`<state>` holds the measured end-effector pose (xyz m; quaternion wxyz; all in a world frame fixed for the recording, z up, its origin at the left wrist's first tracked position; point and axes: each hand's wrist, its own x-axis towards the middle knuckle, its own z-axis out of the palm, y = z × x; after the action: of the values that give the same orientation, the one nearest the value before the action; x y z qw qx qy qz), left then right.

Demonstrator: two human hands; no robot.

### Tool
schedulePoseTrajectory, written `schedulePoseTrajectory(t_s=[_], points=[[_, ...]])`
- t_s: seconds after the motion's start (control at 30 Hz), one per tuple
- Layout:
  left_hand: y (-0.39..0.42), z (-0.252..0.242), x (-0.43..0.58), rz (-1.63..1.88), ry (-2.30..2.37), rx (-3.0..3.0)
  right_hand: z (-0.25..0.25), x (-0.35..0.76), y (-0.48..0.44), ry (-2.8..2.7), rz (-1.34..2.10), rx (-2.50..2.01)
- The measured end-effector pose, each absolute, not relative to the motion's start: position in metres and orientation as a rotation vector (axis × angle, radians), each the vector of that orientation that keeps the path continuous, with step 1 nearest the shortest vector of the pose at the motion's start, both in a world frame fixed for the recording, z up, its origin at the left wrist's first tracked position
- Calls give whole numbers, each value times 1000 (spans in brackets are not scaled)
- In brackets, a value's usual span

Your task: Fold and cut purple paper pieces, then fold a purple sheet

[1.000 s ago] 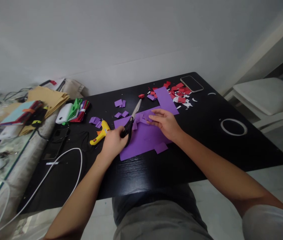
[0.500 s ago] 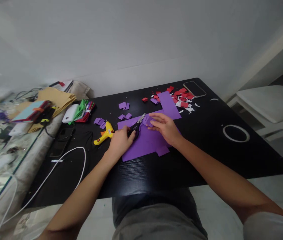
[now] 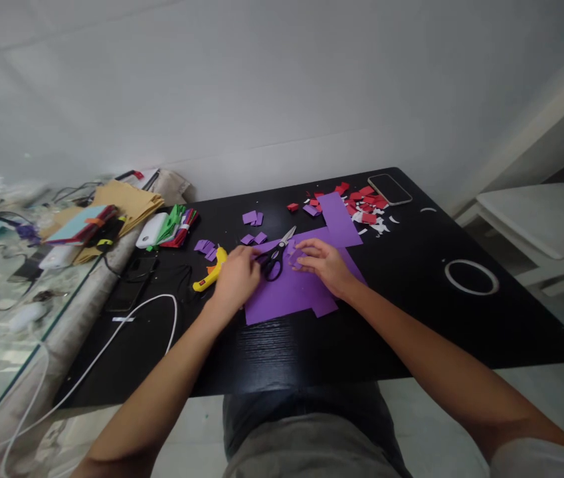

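The scissors [image 3: 282,245] lay on the purple paper [image 3: 276,299], the left hand [image 3: 236,275] by their handles, its grip unclear, while the right hand [image 3: 325,265] pinched small purple pieces [image 3: 292,256] beside the blades, all on the black table [image 3: 411,292].

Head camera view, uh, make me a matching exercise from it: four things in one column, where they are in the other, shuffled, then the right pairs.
Things:
1. Glue gun
2. Scissors
3. Red paper pieces
4. White seat

Places:
A. Over the purple sheet, between the left hand and the right hand
B. Off to the right of the black table
C. Just left of the left hand
D. Mostly grouped with the white scraps toward the table's far right

Right pairs: 1-C, 2-A, 3-D, 4-B.
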<state>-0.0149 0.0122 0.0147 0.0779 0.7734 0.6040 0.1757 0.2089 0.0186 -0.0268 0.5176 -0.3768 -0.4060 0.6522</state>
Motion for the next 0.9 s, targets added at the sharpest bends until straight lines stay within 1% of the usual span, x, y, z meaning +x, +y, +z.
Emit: schedulePoseTrajectory(t_s=[0.07,0.13,0.2,0.3,0.37,0.43,0.53,0.63,0.7,0.8,0.9], points=[[13,19,-38,462,1992,2285,-27,208,18,-1000,1552,-891],[14,19,-62,274,2200,2237,-27,207,18,-1014,1544,-874],[15,14,-81,78,2310,2199,-26,207,17,-1016,1554,-864],[16,3,-97,-114,2288,2167,-23,207,15,-1029,1577,-867],[15,-2,-100,-132,2234,2172,-21,207,14,-1042,1578,-870],[14,-2,-101,-63,2203,2170,-20,208,14,-1056,1567,-878],[12,6,-102,130,2186,2148,-21,208,14,-1074,1539,-887],[11,20,-98,437,2094,2205,-23,207,14,-1082,1507,-897],[14,26,-89,667,1899,2259,-23,207,12,-1086,1496,-916],[20,25,-66,877,1679,2011,-23,206,9,-1071,1502,-954],[20,13,-42,904,1512,1675,-23,206,7,-1012,1511,-973]])
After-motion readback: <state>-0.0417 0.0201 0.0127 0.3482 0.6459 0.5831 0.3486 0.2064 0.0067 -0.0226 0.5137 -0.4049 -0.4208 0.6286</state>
